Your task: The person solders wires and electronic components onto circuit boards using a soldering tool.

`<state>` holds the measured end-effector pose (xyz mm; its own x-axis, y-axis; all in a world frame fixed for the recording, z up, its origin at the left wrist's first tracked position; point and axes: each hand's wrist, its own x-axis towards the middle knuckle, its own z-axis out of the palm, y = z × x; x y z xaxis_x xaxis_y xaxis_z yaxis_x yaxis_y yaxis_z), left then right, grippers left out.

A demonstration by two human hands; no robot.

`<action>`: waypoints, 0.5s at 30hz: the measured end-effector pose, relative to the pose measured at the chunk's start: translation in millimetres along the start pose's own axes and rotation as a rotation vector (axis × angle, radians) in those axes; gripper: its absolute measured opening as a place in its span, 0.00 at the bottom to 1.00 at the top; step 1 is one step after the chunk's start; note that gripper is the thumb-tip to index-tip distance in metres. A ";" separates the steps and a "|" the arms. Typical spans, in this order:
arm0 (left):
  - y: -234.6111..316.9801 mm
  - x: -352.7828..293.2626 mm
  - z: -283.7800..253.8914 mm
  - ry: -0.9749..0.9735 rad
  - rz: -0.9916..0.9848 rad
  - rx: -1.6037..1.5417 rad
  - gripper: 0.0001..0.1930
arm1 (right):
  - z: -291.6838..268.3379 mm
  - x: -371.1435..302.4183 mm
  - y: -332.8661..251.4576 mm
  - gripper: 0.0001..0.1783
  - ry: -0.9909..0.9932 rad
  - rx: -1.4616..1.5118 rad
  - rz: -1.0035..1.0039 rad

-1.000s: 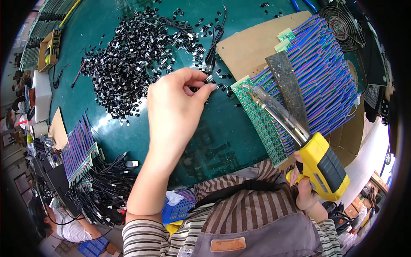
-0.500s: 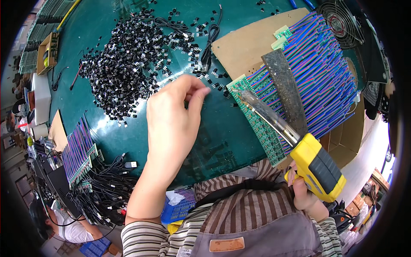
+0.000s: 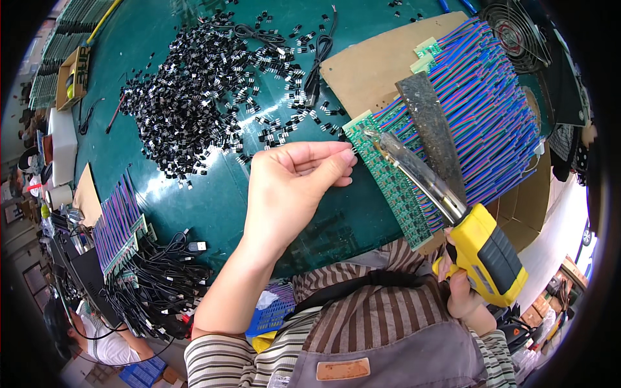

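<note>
My left hand (image 3: pixel 291 184) is closed in a pinch at the left edge of a green circuit board panel (image 3: pixel 396 187). Pale metal pins of a small black component (image 3: pixel 353 150) peek out at the fingertips; the fingers hide most of it. My right hand (image 3: pixel 464 294) grips a yellow and black soldering gun (image 3: pixel 490 255), its tip over the panel's upper part, close to the left fingertips. Rows of blue, red and dark wires (image 3: pixel 485 116) run from the panel to the right. A dark, worn metal bar (image 3: pixel 432 132) lies across them.
A big pile of small black components (image 3: pixel 187 97) covers the green table's (image 3: pixel 349 220) upper left. Cardboard (image 3: pixel 369 68) lies under the panel. Black USB cables (image 3: pixel 155 284) and a wired board (image 3: pixel 119 239) sit lower left. A fan (image 3: pixel 517 35) stands upper right. Another person (image 3: pixel 110 336) sits lower left.
My left hand has moved right from beside the component pile to the panel's edge. The soldering gun has shifted slightly right and down.
</note>
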<state>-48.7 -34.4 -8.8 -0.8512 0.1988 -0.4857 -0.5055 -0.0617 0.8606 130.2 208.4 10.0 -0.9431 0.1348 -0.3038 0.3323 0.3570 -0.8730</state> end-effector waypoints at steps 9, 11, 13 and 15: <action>-9.0 1.9 10.9 0.097 0.005 -0.046 0.10 | 5.5 2.6 -3.0 0.14 0.008 0.018 -0.013; -10.5 2.6 12.0 0.115 0.003 -0.052 0.10 | 7.4 6.0 -12.8 0.15 0.019 -0.010 -0.038; -9.8 3.0 12.7 0.120 -0.001 -0.054 0.10 | 6.4 6.6 -16.9 0.15 0.028 -0.037 -0.064; -10.1 3.1 12.7 0.124 -0.005 -0.057 0.10 | 4.1 4.4 -16.6 0.15 0.007 -0.077 -0.005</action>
<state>-44.5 -20.7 -17.1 -0.8577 0.0771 -0.5083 -0.5141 -0.1170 0.8497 120.5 199.2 21.6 -0.9449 0.1392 -0.2962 0.3271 0.4277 -0.8427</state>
